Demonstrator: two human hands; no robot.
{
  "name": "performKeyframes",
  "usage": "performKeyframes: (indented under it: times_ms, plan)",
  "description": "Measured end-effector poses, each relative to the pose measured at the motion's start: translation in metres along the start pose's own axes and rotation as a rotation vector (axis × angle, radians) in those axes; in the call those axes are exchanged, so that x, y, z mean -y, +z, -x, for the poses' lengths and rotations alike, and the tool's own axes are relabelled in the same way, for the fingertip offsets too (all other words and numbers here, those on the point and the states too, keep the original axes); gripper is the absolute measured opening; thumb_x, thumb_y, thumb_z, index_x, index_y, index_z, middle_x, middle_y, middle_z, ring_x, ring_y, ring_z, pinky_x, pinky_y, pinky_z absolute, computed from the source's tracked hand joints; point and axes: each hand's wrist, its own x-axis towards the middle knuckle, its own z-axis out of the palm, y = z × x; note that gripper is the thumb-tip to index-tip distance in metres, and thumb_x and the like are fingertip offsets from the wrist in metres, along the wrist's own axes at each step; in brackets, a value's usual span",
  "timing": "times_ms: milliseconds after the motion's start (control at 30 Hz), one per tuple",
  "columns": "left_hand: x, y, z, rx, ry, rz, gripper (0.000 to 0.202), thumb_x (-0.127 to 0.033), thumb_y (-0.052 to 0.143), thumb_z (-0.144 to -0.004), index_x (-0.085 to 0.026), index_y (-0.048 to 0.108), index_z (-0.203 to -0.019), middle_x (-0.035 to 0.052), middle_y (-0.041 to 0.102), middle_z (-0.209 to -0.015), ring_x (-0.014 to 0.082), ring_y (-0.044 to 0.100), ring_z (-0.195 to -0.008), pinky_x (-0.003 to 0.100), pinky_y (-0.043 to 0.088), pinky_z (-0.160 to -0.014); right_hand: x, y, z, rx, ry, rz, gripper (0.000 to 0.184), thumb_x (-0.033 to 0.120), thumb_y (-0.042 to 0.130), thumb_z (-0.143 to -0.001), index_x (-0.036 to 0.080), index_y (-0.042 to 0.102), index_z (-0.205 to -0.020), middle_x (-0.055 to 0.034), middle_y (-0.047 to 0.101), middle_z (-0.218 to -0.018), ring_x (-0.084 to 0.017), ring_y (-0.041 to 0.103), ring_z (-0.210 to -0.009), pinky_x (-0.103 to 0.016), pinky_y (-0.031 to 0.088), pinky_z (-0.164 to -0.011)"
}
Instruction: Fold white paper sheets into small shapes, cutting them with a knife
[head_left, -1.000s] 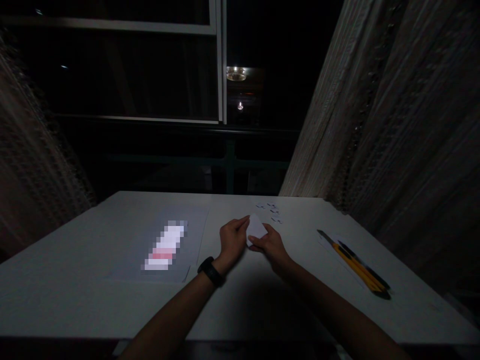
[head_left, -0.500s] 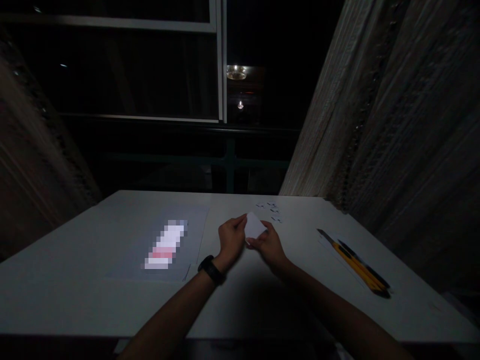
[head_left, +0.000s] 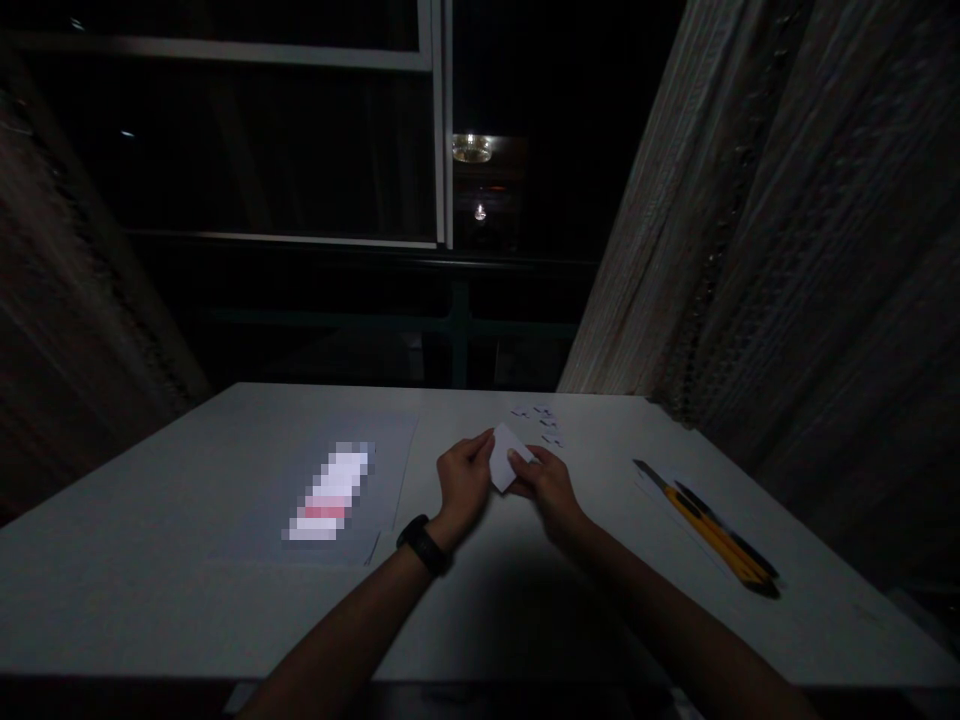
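Shifting since half a second ago, the right hand [head_left: 549,487] now lays its thumb on the face of the small white paper [head_left: 502,467] rather than at its lower corner, while the left hand [head_left: 465,482] keeps its pinch on the left edge. Watching remotely, I see both hands' fingers closed on the paper over the middle of the white table [head_left: 180,615], just nearer than the small marked pieces [head_left: 548,424]. I judge it light, thin and easily creased, so I would grip opposite edges gently, fingertips only.
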Motion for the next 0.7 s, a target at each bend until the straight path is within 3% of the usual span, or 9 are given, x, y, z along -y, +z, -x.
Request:
performKeyframes:
  times_ms: [167, 500, 633, 700]
  plan:
    - [-0.002, 0.003, 0.003, 0.009, 0.012, -0.011, 0.024, -0.031, 0.055, -0.081, -0.020, 0.069, -0.098, 0.0055, 0.070, -0.089, 0.0166, 0.064, -0.079, 0.028, 0.048, -0.075, 0.001, -0.001, 0.000, -0.090, 0.023, -0.097, 0.033, 0.036, 0.078, -0.055, 0.012, 0.059, -0.065, -0.0042, 0.063, -0.063, -0.017, 0.061, -0.060, -0.031, 0.053, -0.059]
    - [-0.003, 0.002, 0.001, 0.047, -0.020, 0.059, 0.029, -0.034, 0.059, -0.077, -0.018, 0.068, -0.100, 0.0075, 0.069, -0.097, 0.0195, 0.063, -0.088, 0.029, 0.048, -0.077, 0.003, -0.005, -0.003, -0.113, -0.023, -0.112, 0.033, 0.042, 0.075, -0.058, 0.013, 0.062, -0.064, -0.0040, 0.063, -0.063, -0.016, 0.060, -0.059, -0.029, 0.050, -0.056]
    - [-0.002, 0.001, -0.005, 0.134, -0.060, 0.105, 0.039, -0.035, 0.063, -0.073, -0.016, 0.065, -0.106, 0.0071, 0.071, -0.087, 0.0193, 0.065, -0.076, 0.029, 0.050, -0.070, 0.003, -0.011, -0.007, -0.010, 0.002, 0.008, 0.034, 0.041, 0.077, -0.053, 0.012, 0.061, -0.061, -0.0019, 0.060, -0.055, -0.015, 0.057, -0.053, -0.027, 0.048, -0.052]
    - [0.000, 0.001, -0.008, 0.149, -0.075, 0.101, 0.032, -0.033, 0.064, -0.071, -0.015, 0.069, -0.097, 0.0074, 0.071, -0.083, 0.0192, 0.065, -0.074, 0.029, 0.050, -0.069, 0.003, -0.014, -0.008, 0.048, 0.047, 0.067, 0.035, 0.040, 0.079, -0.050, 0.012, 0.061, -0.059, -0.0008, 0.058, -0.052, -0.014, 0.055, -0.049, -0.027, 0.047, -0.051]
